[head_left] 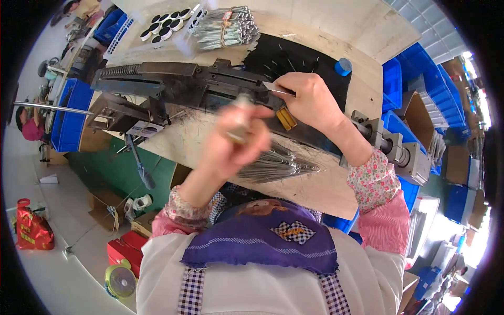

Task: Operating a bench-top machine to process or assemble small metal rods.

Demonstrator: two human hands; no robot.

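My left hand [236, 139], blurred by motion, is closed around a pale, short rod-like handle [239, 131] with a brownish end; its kind does not show. It hovers over the near edge of a long dark metal fixture [181, 79]. My right hand [312, 100] pinches a thin, flat metal piece [279, 90] against the fixture's right end. Below that hand a small yellow block [286, 118] sits on the fixture. A fan of thin metal wires [281, 165] lies on the wooden table [336, 191] close to me.
Behind the fixture, a bundle of metal rods [226, 29] lies beside a white basket [191, 23] of black-topped round pieces [164, 32]. A blue cap [343, 66] stands on a black mat [275, 44]. Blue bins [415, 63] line the right; a metal shaft assembly [394, 149] stands there.
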